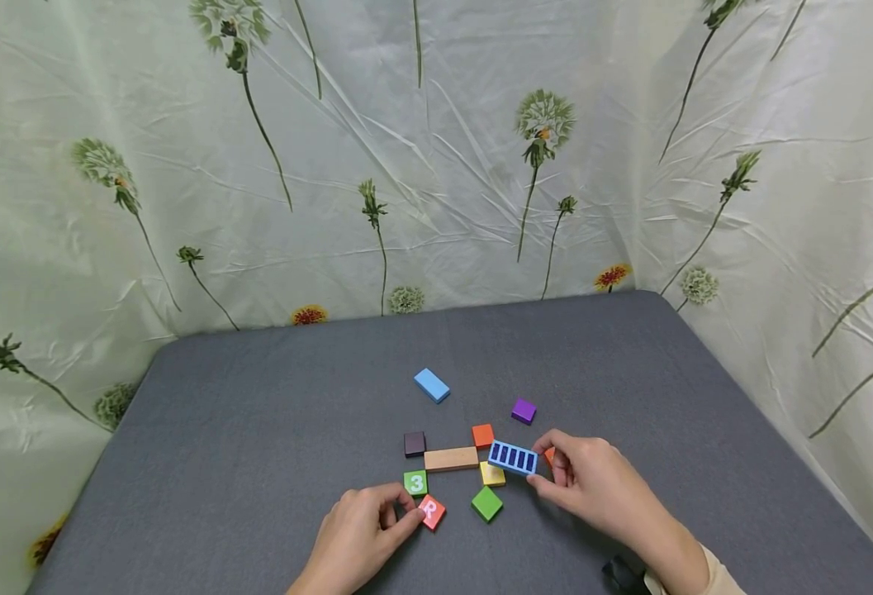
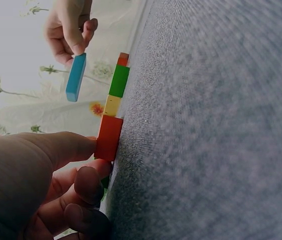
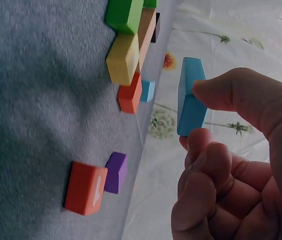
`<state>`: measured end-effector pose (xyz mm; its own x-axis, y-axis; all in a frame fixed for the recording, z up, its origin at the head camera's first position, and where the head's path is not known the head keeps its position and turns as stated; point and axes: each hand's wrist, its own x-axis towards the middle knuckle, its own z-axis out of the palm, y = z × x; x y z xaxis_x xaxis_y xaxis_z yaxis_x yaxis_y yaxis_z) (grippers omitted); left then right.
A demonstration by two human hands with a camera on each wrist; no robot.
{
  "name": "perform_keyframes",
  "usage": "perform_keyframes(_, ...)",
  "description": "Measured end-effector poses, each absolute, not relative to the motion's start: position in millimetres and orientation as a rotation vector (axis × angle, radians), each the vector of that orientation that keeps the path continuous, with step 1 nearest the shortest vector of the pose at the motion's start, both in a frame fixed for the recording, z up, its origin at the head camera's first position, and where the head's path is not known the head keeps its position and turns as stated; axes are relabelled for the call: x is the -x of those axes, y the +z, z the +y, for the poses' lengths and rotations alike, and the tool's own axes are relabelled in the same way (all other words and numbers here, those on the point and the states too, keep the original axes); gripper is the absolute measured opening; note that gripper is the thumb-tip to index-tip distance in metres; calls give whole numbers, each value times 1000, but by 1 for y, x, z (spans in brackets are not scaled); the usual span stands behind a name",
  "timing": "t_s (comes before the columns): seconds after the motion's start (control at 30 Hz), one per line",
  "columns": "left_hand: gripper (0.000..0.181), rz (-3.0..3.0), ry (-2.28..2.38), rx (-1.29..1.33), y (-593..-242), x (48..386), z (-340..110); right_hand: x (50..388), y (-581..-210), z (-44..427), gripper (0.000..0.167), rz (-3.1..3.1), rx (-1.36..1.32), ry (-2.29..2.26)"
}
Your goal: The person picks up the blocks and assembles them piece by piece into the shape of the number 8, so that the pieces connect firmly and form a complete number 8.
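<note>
- Two hands work over a grey table (image 1: 258,430), each taking hold of one block.
- Left hand (image 1: 362,529): thumb and finger, parted only by the block's width, pinch the red R block (image 1: 432,512) on the table.
- Right hand (image 1: 595,479): thumb and fingertips grip the ends of a raised blue block with dark bars (image 1: 513,457).
- Just beyond the left fingertips sits the green 3 block (image 1: 416,483), then a dark block (image 1: 415,445) and a wooden bar (image 1: 451,459).
- Between the hands lies a plain green block (image 1: 487,504).
- Beyond the right hand is a purple block (image 1: 524,411).
- The raised block partly hides a yellow block (image 1: 491,478) from the head camera.
- Right fingers cover most of an orange-red block (image 1: 550,455); its white mark is unreadable.
- Beside the right wrist, a black object (image 1: 620,573) is hard to identify.
</note>
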<state>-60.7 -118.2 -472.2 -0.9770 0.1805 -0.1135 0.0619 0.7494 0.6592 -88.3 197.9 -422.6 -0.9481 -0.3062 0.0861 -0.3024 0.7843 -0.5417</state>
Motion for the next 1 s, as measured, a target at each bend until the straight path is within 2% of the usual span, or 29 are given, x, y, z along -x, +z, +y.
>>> perform_keyframes(0.43,15,2784,1043,-211,-473,61,-120,77,-428,185,21,2965,717,-881)
perform_keyframes(1.0,16,2804,1034,-220,-473,60,-119,63,-433,169,24,2841,810,-867)
